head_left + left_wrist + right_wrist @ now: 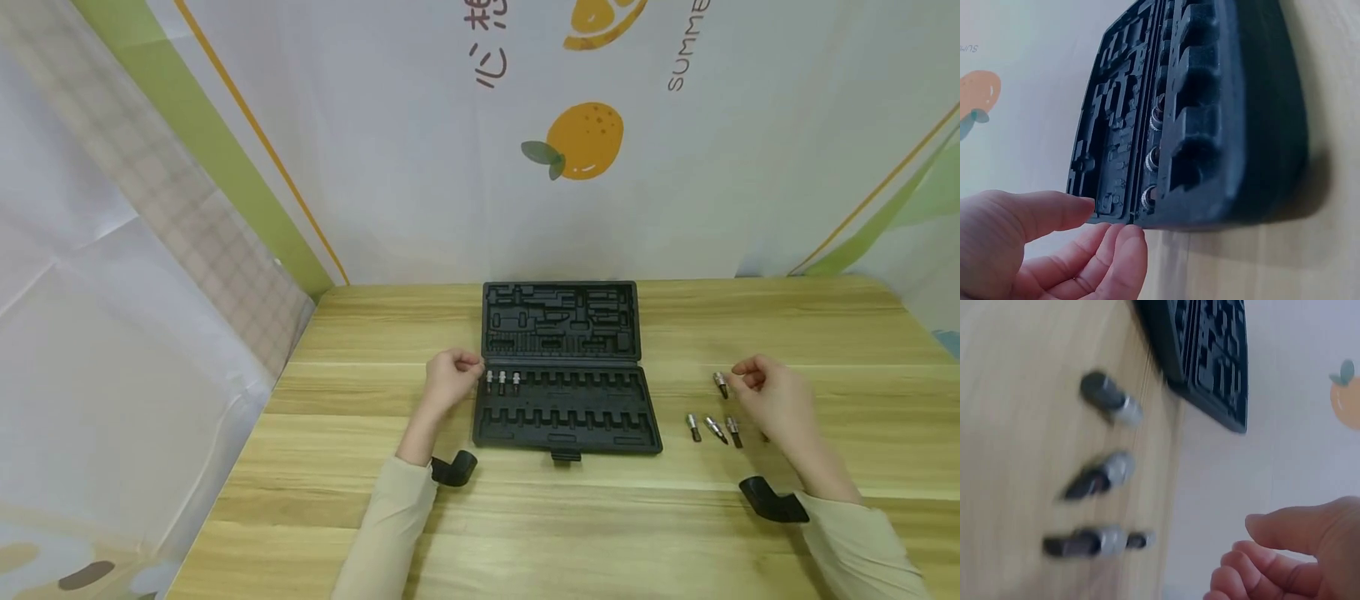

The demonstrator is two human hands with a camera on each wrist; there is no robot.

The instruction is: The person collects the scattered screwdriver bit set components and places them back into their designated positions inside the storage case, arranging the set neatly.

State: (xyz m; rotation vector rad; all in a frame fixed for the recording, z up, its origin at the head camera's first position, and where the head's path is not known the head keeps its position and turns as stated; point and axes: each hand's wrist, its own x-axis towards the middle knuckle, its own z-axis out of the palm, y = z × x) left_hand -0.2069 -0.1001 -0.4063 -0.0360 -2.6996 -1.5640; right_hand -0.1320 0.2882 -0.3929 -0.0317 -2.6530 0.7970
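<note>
An open black plastic tool case (567,408) lies on the table. Three silver-and-dark bit sockets (502,382) sit in its back row at the left end. My left hand (452,379) is at the case's left edge by the hinge, thumb and fingertips right at the corner in the left wrist view. On the right, my right hand (776,400) is over the table with loosely bent fingers and nothing between them. Its fingertips are beside a single bit socket (721,384). Nearer me lie three more bit sockets (716,429); another is mostly hidden under the hand.
The case lid (561,321), with its moulded recesses, leans open toward the back. A latch (566,456) projects from the case's front edge. Behind the wooden table (360,500) hangs a pale printed cloth (420,167). Black wrist-worn pieces (772,502) sit at both sleeves.
</note>
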